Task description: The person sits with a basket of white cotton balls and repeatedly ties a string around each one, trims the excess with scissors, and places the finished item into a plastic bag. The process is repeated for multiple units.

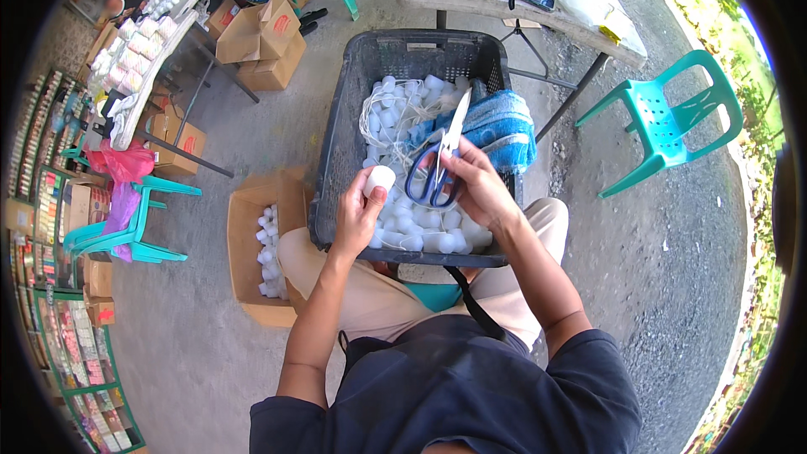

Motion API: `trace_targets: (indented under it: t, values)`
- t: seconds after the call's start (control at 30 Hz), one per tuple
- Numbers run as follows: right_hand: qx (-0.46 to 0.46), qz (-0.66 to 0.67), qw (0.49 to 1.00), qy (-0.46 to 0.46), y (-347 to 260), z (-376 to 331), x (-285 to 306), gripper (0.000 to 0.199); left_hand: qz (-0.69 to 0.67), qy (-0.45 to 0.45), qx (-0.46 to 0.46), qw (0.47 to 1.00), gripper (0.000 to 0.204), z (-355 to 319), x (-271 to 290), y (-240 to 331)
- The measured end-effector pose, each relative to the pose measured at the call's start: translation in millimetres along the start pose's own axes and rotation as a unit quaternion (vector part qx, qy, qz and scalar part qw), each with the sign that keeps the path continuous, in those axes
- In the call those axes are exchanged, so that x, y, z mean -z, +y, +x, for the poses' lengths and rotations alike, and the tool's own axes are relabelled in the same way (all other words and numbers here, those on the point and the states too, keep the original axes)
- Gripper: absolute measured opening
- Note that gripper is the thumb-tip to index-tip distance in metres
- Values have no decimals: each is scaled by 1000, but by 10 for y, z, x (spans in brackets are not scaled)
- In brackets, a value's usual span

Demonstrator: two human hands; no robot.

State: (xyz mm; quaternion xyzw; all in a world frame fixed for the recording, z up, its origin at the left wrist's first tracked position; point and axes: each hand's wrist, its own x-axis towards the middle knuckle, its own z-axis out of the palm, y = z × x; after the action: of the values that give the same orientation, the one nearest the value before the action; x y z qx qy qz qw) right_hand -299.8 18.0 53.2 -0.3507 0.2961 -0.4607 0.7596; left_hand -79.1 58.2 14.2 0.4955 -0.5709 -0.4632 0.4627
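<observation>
My left hand point(357, 217) pinches a small white cylinder point(382, 177), which looks like a candle, between thumb and fingers. In my right hand point(483, 183) is a pair of scissors point(455, 124) with dark blue handles, its blades pointing up and away from me. Both hands are over a black plastic crate point(333, 170), close to my knees. Many similar white cylinders point(420, 223) lie heaped inside it, with thin white strings point(370, 128) among them. A blue towel point(504, 130) hangs over the crate's right side.
To the left of the crate, an open cardboard box point(246, 286) holds more white cylinders. A table point(538, 17) stands beyond the crate, a green plastic chair point(664, 122) to the right. Far left are stacked green chairs point(143, 219), a loaded table point(168, 50), cartons point(265, 38) and a seated person.
</observation>
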Motion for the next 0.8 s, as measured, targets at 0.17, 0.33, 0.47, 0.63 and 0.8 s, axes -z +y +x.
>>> trace_targets:
  t: [0.17, 0.33, 0.47, 0.63, 0.8]
  values:
    - [216, -186, 954, 92, -262, -96, -275, 34, 7, -5, -23, 1000, 51, 0, -106, 169]
    - [301, -198, 927, 108, -180, -96, -248, 29, 33, -6, -62, 997, 53, -5, -155, 193]
    - [299, -257, 911, 123, -85, -142, -272, 28, 46, -12, -55, 997, 52, -28, -179, 191]
    - [311, -165, 920, 169, -318, -223, -428, 31, 11, -4, -50, 999, 52, -82, -158, 237]
    - [309, -291, 898, 116, 14, -133, -183, 32, 58, -3, -115, 992, 51, -86, -262, 245]
